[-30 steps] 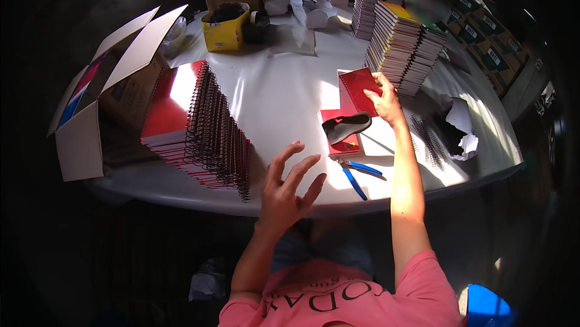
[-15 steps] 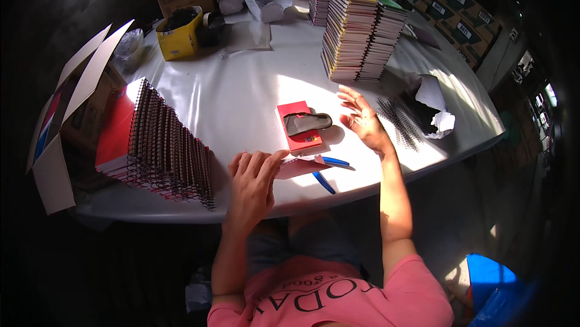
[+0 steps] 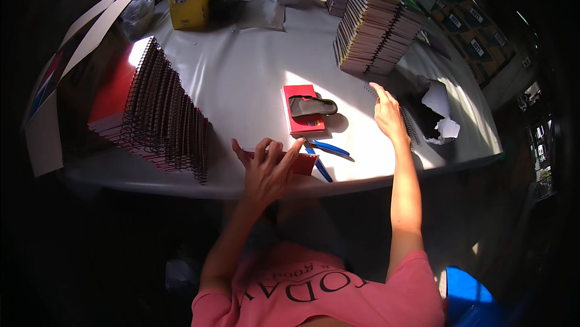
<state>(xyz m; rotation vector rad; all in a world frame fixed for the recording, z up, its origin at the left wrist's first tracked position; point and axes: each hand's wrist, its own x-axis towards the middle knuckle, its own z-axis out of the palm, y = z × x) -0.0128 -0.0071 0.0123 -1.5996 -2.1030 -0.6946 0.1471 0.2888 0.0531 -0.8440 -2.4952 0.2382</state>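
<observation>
Two hands, two notebooks: which lies closer

Head view: one red notebook (image 3: 284,161) sits at the near edge of the white table (image 3: 241,79), and the left hand (image 3: 266,170) is on it, fingers spread and curled over its far edge. Whether the hand truly grips it or only rests there, I cannot tell. Its long axis runs left to right, along the table's edge.

Just beyond it, toward the far side, lies a second red notebook (image 3: 304,109) with a dark curved piece (image 3: 311,106) on top; its long axis runs near to far. Blue-handled pliers (image 3: 320,153) lie between the two notebooks, just right of the left hand.

Right hand (image 3: 388,118) hovers open and empty, fingers pointing far, well to the right of the second notebook and near a spiral-bound book (image 3: 411,123) lying in shadow. Beyond it rises a tall stack of notebooks (image 3: 374,31). A slanting row of spiral notebooks (image 3: 154,112) fills the left.

The left hand is nearer both red notebooks.
</observation>
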